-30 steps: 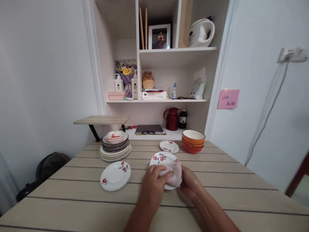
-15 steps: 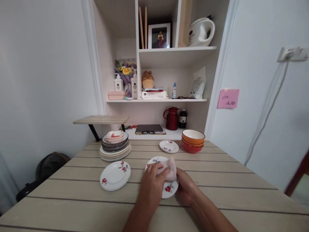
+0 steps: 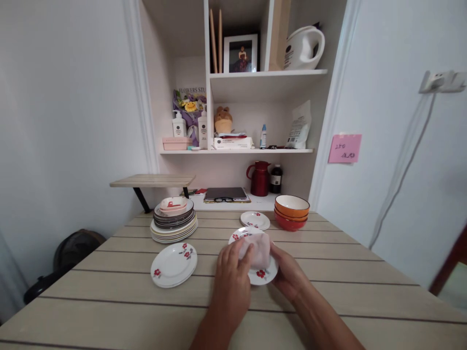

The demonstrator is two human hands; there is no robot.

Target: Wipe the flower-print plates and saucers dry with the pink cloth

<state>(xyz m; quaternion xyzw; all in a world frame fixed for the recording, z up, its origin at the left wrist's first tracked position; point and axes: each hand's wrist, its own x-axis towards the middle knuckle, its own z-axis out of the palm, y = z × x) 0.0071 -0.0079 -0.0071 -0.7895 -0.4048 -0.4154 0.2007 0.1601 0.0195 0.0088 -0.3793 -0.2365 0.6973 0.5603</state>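
Presses one pale pink cloth [image 3: 258,249] onto one plate [image 3: 265,278] with the bunched fingers of the left hand [image 3: 232,274]. Pinches the plate's right rim with the right hand [image 3: 289,274]; cannot see the fingertips underneath. Holds the plate at about the middle of the table [image 3: 146,316], well in from the near edge; cannot tell if touching the wood.

Counts two flowered plates [image 3: 173,265] stacked toward the left edge, two small plates [image 3: 255,219] just behind the held one, and at least three bowls [image 3: 292,210] nested near the far right corner. Cannot count the tall stack [image 3: 175,233] near the far left corner, topped with small pink dishes [image 3: 173,210]. Past the far edge, shows a red jug [image 3: 260,180] beside a dark bottle [image 3: 276,180].

Loses the plate's middle behind the cloth and its lower left behind the left hand. Looks white and round, with red flowers and grey leaves near the rim.
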